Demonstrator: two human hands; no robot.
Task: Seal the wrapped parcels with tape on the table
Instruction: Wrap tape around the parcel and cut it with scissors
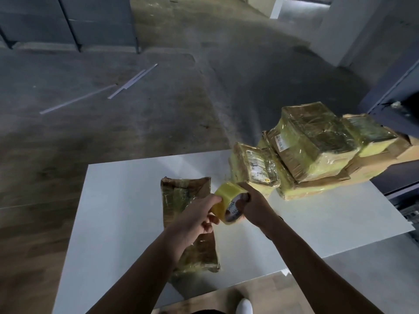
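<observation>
A yellow roll of tape (229, 199) is held in the air above the white table (118, 200). My right hand (255, 206) grips the roll at its core side. My left hand (200, 217) pinches the roll's outer band with thumb and fingers. Under my left forearm lies a long flat brown parcel (181, 196) wrapped in clear film, lying lengthwise on the table. A pile of several taped brown parcels (313, 150) is stacked at the table's far right corner.
The table's far edge and left edge drop to a grey concrete floor (158, 105). Thin white strips (127, 86) lie on that floor. A dark metal shelf (394, 91) stands to the right behind the pile. My shoe (244, 306) shows below the near edge.
</observation>
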